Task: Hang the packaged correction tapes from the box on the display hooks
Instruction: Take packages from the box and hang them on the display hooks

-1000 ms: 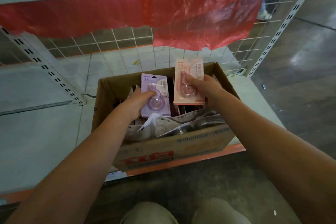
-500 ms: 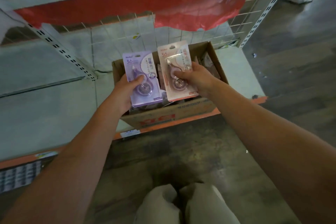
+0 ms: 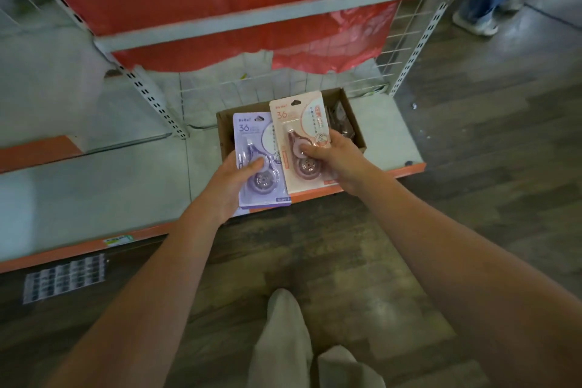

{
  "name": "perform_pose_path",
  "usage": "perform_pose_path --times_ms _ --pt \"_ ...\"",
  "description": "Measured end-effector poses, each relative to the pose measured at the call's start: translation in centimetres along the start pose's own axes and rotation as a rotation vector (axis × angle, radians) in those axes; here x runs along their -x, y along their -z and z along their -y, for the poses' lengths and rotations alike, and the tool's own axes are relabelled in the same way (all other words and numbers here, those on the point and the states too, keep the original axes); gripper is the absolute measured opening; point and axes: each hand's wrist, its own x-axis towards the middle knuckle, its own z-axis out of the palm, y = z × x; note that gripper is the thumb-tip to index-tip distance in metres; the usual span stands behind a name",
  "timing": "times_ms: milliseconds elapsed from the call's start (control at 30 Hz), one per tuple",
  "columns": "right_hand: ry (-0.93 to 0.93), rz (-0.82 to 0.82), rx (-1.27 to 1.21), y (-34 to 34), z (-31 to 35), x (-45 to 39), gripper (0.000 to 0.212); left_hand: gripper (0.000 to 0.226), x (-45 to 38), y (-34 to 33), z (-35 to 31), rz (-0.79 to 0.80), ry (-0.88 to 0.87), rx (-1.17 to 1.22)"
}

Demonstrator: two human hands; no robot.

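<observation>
— Left hand [image 3: 233, 181] and right hand [image 3: 333, 156]?
— Each grips one flat card pack with a clear blister: left the purple pack [image 3: 259, 161], right the pink pack [image 3: 299, 138], thumbs pressed on the front.
— And the box [image 3: 352, 123]?
— Brown cardboard, on the low shelf [image 3: 126, 186] beneath them; its contents are mostly hidden, dim wrappers only.

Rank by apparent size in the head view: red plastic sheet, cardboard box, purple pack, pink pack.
1. red plastic sheet, clearly largest.
2. cardboard box, though the packs hide much of it.
3. purple pack and pink pack: look alike, not ranked.
</observation>
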Motion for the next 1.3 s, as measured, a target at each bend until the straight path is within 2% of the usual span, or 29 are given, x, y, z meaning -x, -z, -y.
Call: perform_pose_path --times_ms 267,400,533,633,733,867,1033,1133,1300 --pt "0.085 0.019 -0.017 -0.4 3.7 11.3 0.025 0.024 11.5 -2.5 -2.7 0.024 -0.132 0.062" --pt "0.168 0.027 0.011 -1.3 7.4 17.5 0.025 0.029 17.9 -3.7 -6.6 0.063 -0.216 0.094" --pt "0.244 0.094 0.024 -2.6 12.0 22.9 0.03 0.048 23.5 -4.6 -10.9 0.058 -0.288 0.088" --pt "0.311 0.106 0.025 -3.9 15.5 26.3 0.039 0.031 26.9 -4.9 -14.2 0.055 -0.366 0.101" --pt "0.368 0.106 0.036 -4.7 18.8 28.6 0.043 0.028 29.3 -4.7 -17.3 0.1 -0.445 0.084" --pt "0.475 0.078 0.068 -5.8 23.0 30.5 0.038 0.042 31.7 -3.7 -21.9 0.083 -0.51 0.076" --pt "0.566 0.061 0.047 -7.5 26.4 32.1 0.027 0.028 34.0 -2.8 -26.1 0.083 -0.606 0.095" --pt "0.611 0.06 0.069 -8.7 28.1 32.7 0.04 0.024 35.0 -2.5 -28.1 0.093 -0.663 0.091" --pt "0.634 0.051 0.051 -10.5 29.9 32.4 0.035 0.032 35.4 -1.1 -30.2 0.056 -0.716 0.083"
